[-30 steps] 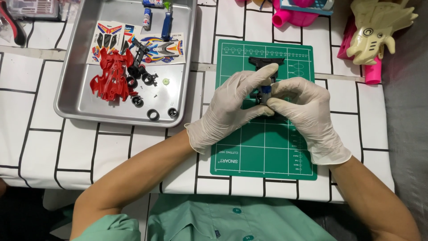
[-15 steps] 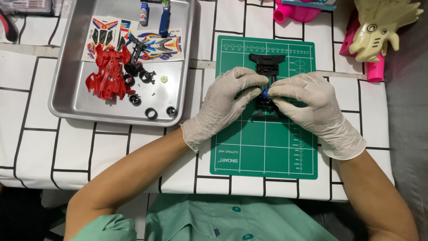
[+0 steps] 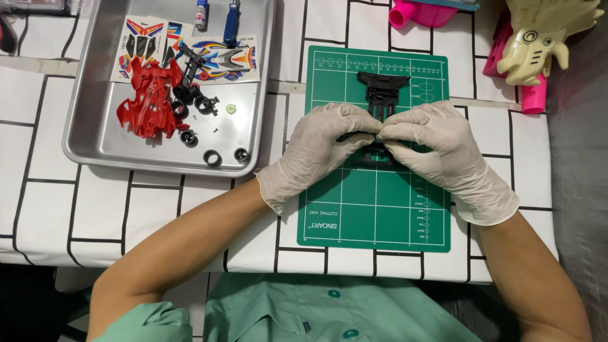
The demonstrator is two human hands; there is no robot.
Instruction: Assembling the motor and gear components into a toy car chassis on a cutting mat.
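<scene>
White-gloved hands are meeting over a green cutting mat (image 3: 373, 215) on the tiled tablecloth. The left hand (image 3: 320, 152) and the right hand (image 3: 437, 155) are both gripping a black toy-car chassis (image 3: 382, 95) that is lying on the upper half of the mat, its far end sticking out beyond the fingers. Thumbs and forefingers of both hands are pinching together at the middle of the chassis — a small blue bit seems to be showing right between the fingertips, though it is too small to tell what it is. The other fingers are curling loosely over the frame.

Left of the mat, a metal tray (image 3: 88, 107) is holding a red car body shell (image 3: 149, 101), loose black wheels (image 3: 213, 158), two sticker sheets and a blue tool. At the far right edge — well apart from the hands — a cream plastic toy (image 3: 544, 38) is lying over pink pieces.
</scene>
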